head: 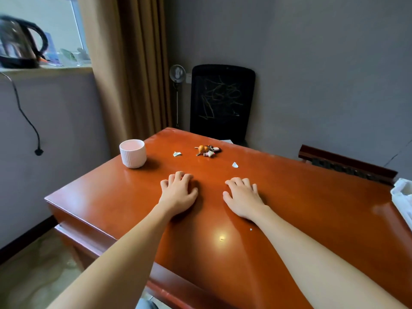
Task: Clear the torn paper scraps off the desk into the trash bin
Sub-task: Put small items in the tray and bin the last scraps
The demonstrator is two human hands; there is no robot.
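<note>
From where I stand, the clearing looks hardly begun. The person's left hand [178, 192] and right hand [243, 197] both lie palm down on the desk [312, 219], near each other, with the fingers loosely bent and a little spread, and I see nothing held in either of them. At least 2 torn pieces lie on the wood beyond the fingertips. The first scrap [177, 154] lies between the white ribbed cup [133, 153] and a bunch of keys [207, 150] with an orange charm. The second scrap [235, 165] lies just ahead of the right hand, not touching it. A tiny pale fleck [250, 229] beside the right forearm may be a 3rd piece, but it is too small to tell. I cannot say for sure which thing is the trash bin: the cup near the far left corner could be it, and a white object [401, 192] at the right edge is cut off from view. No paper shows inside the cup from this angle. So in my judgement all the picking up and dropping is left to do, and the second scrap is the nearest one to reach.
</note>
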